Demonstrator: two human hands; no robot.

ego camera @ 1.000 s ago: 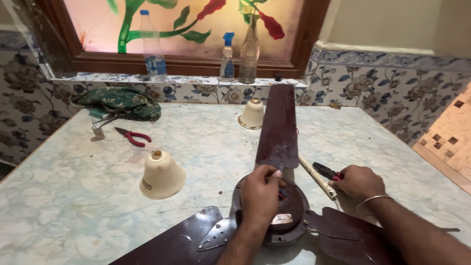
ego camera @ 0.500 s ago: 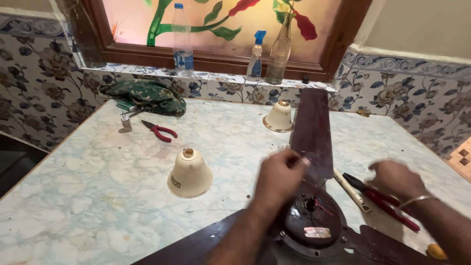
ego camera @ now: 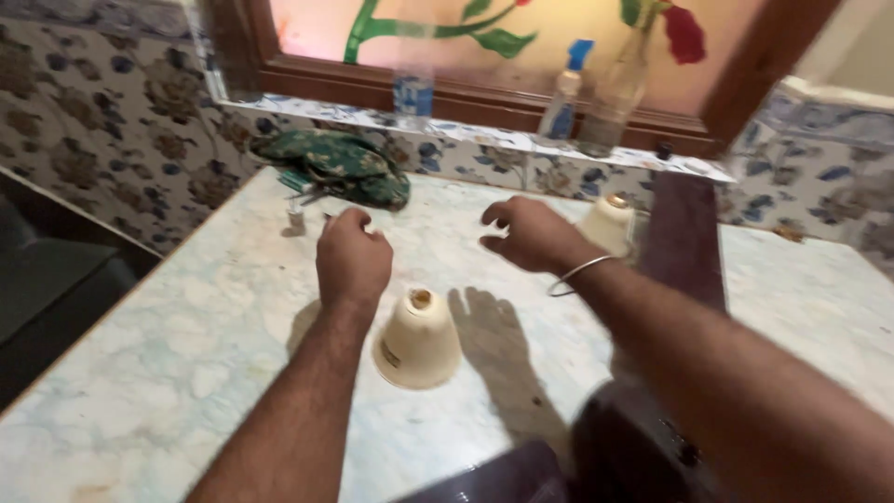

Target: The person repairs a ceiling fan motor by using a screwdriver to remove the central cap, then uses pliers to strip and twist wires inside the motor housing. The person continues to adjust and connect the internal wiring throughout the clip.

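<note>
My left hand (ego camera: 354,259) hovers over the marble table (ego camera: 168,354) just in front of a green cloth bundle (ego camera: 337,164). Its fingers are curled and its back faces me, so whatever lies under it is hidden. My right hand (ego camera: 523,233), with a metal bangle on the wrist, is stretched forward beside it, its fingers loosely bent and nothing in them. A cream bell-shaped cover (ego camera: 417,341) stands on the table between my forearms. A second cream cover (ego camera: 610,224) stands just right of my right hand.
A dark brown fan blade (ego camera: 687,244) runs back from the fan motor (ego camera: 626,456) at the bottom edge. A small metal part (ego camera: 296,220) lies near the cloth. Two plastic bottles (ego camera: 413,88) (ego camera: 562,104) and a glass bottle (ego camera: 616,104) stand on the tiled sill.
Both hands have left the fan motor and reached forward to the left, toward the cloth. My view has swung left. The red-handled pliers seen before are now out of sight behind my left hand.
</note>
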